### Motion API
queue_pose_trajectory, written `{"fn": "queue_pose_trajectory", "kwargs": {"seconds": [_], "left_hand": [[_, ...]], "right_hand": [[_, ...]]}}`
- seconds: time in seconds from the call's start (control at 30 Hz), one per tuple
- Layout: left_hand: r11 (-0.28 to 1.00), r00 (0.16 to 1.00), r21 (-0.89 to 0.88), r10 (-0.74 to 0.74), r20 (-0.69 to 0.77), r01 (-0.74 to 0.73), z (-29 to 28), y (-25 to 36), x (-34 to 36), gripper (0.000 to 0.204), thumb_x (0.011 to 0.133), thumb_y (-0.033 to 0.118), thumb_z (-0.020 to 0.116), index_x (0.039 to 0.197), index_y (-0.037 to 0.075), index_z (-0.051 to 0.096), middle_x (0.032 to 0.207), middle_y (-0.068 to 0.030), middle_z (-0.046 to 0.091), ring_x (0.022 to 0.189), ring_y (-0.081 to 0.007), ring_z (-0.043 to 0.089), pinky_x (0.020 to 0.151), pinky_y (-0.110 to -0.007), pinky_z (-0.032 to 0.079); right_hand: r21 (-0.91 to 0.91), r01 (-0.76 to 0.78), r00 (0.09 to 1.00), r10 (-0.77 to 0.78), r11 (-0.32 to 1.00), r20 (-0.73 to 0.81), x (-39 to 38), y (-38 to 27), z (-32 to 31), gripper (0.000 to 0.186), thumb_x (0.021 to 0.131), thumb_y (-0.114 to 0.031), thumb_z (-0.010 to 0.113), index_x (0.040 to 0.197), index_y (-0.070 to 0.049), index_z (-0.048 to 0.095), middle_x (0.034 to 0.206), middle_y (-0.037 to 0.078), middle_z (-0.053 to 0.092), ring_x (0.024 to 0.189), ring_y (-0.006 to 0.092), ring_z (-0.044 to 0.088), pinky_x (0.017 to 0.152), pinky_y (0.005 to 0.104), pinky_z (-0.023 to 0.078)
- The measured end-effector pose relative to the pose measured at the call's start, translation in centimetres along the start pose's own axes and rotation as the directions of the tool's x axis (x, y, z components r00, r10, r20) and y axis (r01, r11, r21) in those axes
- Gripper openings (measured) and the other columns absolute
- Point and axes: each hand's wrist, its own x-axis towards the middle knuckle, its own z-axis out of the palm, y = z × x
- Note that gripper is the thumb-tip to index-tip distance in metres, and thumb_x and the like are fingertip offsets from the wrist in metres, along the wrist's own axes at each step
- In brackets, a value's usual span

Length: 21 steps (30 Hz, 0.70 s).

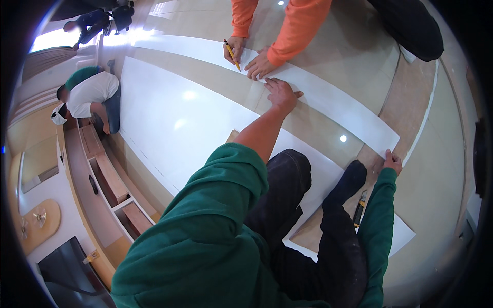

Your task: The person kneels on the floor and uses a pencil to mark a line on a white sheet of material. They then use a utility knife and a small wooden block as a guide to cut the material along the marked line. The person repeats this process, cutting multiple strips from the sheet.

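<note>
A long white strip [339, 105] runs across the floor from upper left to the right. My left hand [281, 96] presses on its near edge with the fingers stretched out, next to a co-worker's hand. At the strip's right end, my right hand [393, 162] pinches the near corner. Opposite me, a co-worker in orange sleeves [300, 25] lays one hand [261, 65] on the strip. The other hand holds a yellow pencil [232, 55] with its tip on the strip. A large white sheet [174, 102] lies between the strip and the cabinet.
Beside my right forearm lies a utility knife [359, 208] on a brown board [313, 226]. A brown plank [411, 97] lies under the strip's right end. To the left stands a low cabinet with open drawers [110, 177], where a person in white [95, 95] crouches.
</note>
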Motion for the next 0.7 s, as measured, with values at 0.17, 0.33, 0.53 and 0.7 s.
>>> {"fn": "queue_pose_trajectory", "kwargs": {"seconds": [0.17, 0.33, 0.53, 0.7], "left_hand": [[1.000, 1.000, 0.024, -0.020, -0.001, 0.020, -0.34, 0.43, -0.23, 0.114, 0.071, 0.047, 0.084, 0.142, -0.018, 0.023, 0.153, -0.0344, 0.018, 0.144, -0.0426, 0.025, 0.103, -0.047, 0.047], [1.000, 1.000, 0.002, -0.018, 0.001, 0.018, -0.41, 0.10, -0.28, 0.115, 0.071, 0.046, 0.084, 0.144, -0.017, 0.021, 0.154, -0.0334, 0.017, 0.144, -0.0420, 0.024, 0.104, -0.048, 0.045], [0.999, 0.999, -0.005, -0.040, 0.036, 0.041, -0.50, 0.59, -0.09, 0.117, 0.072, 0.046, 0.084, 0.145, -0.017, 0.018, 0.156, -0.0332, 0.013, 0.146, -0.0424, 0.021, 0.106, -0.050, 0.043], [0.999, 0.998, -0.007, -0.043, 0.041, 0.043, -0.29, 0.12, 0.06, 0.118, 0.073, 0.046, 0.084, 0.146, -0.017, 0.016, 0.156, -0.0332, 0.011, 0.146, -0.0425, 0.019, 0.106, -0.052, 0.041]], "right_hand": [[0.030, 0.021, 1.000, -0.021, 0.999, -0.007, 0.00, 0.18, 0.08, 0.041, 0.077, -0.036, 0.082, 0.086, 0.002, 0.070, 0.077, 0.007, 0.067, 0.070, 0.0171, 0.061, 0.070, 0.0319, 0.052], [0.019, 0.027, 1.000, -0.027, 0.999, 0.013, -0.31, -0.22, -0.05, 0.040, 0.078, -0.036, 0.081, 0.086, 0.002, 0.070, 0.076, 0.006, 0.066, 0.068, 0.0164, 0.059, 0.068, 0.0319, 0.052], [0.028, 0.023, 1.000, -0.023, 0.999, 0.008, 0.07, 0.19, -0.11, 0.039, 0.078, -0.036, 0.081, 0.085, 0.001, 0.070, 0.075, 0.006, 0.066, 0.067, 0.0161, 0.059, 0.068, 0.0317, 0.052], [0.002, 0.022, 0.999, -0.022, 1.000, 0.034, -0.09, 0.04, 0.00, 0.039, 0.078, -0.037, 0.081, 0.086, 0.000, 0.070, 0.076, 0.006, 0.066, 0.068, 0.0167, 0.060, 0.068, 0.0324, 0.052]]}}
